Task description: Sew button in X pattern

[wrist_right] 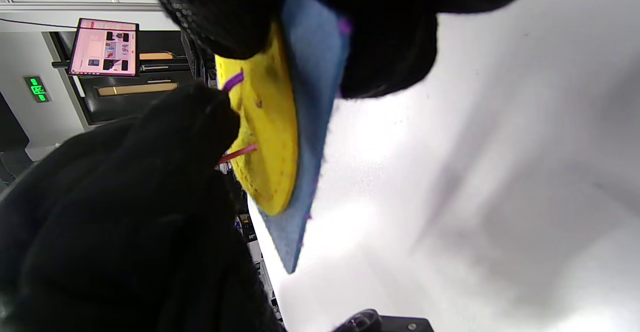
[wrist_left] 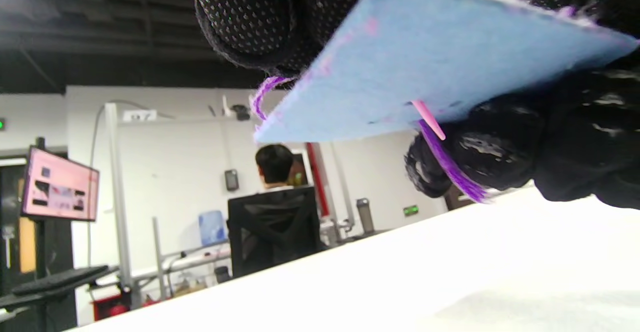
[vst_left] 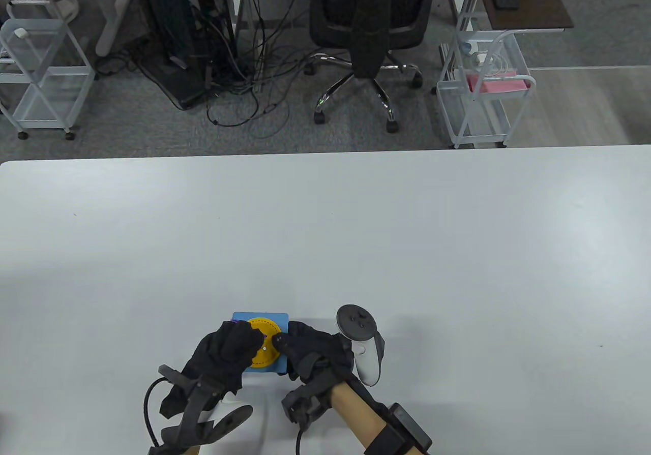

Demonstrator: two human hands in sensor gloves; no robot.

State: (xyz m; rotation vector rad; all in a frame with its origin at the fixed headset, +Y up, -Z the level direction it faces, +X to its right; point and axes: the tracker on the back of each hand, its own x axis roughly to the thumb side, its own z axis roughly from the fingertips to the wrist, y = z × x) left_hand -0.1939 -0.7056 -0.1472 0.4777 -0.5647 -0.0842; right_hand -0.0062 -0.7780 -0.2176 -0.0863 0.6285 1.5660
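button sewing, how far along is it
Done: a purple stitch already shows on the yellow button, and purple thread hangs beneath the blue felt. In hand: the left hand holds the felt off the table while the right hand pinches the pink needle, whose tip pokes out underneath. Left: whether the X is finished cannot be seen; tying off probably remains.

Felt square [vst_left: 280, 319] was light blue, the big button [vst_left: 264, 345] on it yellow, thread [wrist_left: 452, 164] purple, needle [wrist_left: 429, 119] pink, gloves plain black, counter [vst_left: 356, 231] white.
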